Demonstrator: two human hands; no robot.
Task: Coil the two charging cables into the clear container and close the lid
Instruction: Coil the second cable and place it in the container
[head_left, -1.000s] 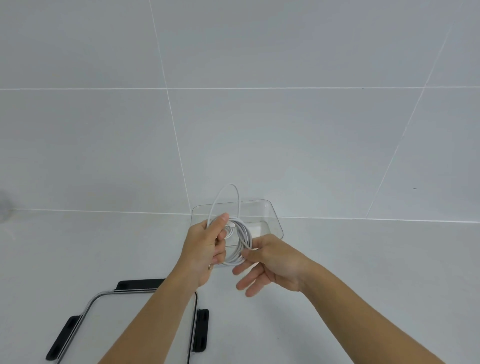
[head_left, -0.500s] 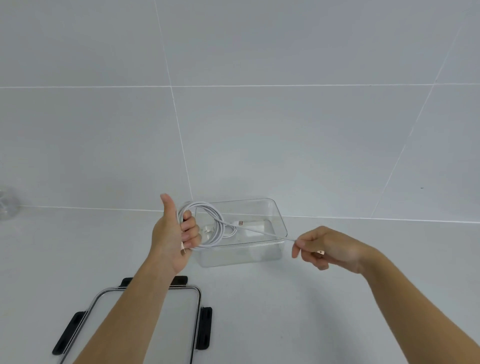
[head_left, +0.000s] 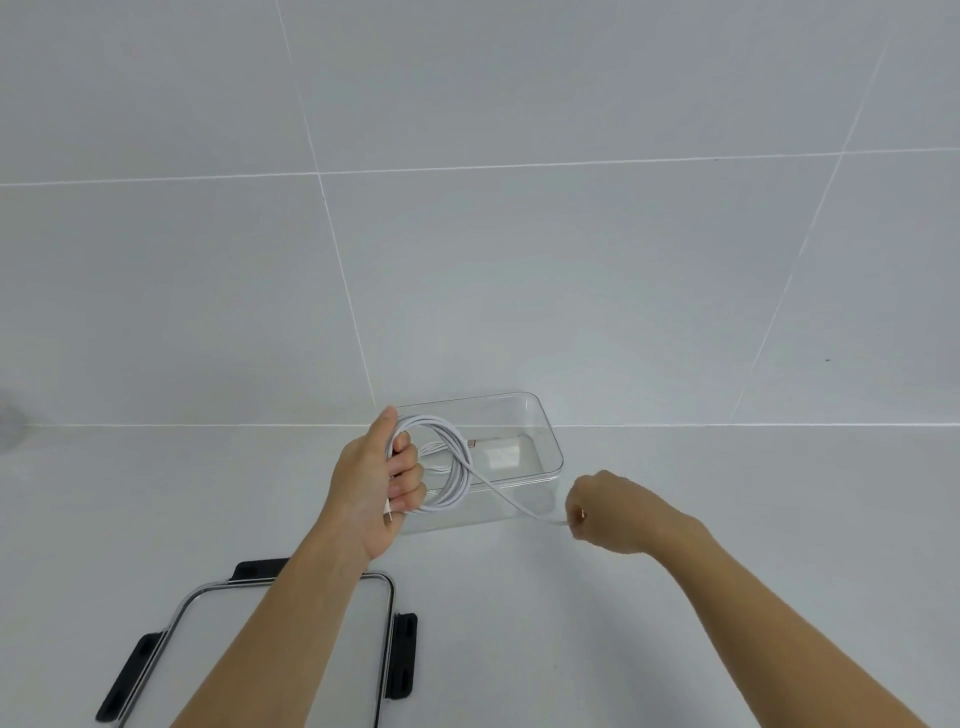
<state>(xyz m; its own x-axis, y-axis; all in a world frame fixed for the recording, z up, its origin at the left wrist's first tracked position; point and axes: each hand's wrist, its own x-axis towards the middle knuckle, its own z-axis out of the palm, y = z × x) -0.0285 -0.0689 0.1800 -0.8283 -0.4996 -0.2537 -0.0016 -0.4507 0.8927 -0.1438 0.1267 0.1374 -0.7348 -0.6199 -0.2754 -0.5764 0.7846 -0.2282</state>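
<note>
My left hand grips a coil of white charging cable held upright over the left end of the clear container. The cable's free tail runs right and down to my right hand, which pinches its end in front of the container's right corner. Inside the container lies another white cable with a plug on the bottom. The clear lid with black clips lies flat at the lower left, partly under my left forearm.
The container stands on a white counter against a white tiled wall. A blurred grey object shows at the far left edge.
My hands have drawn apart: the left has carried the coil leftwards and upright, the right has pulled the cable's tail out to the right and then lower towards me.
</note>
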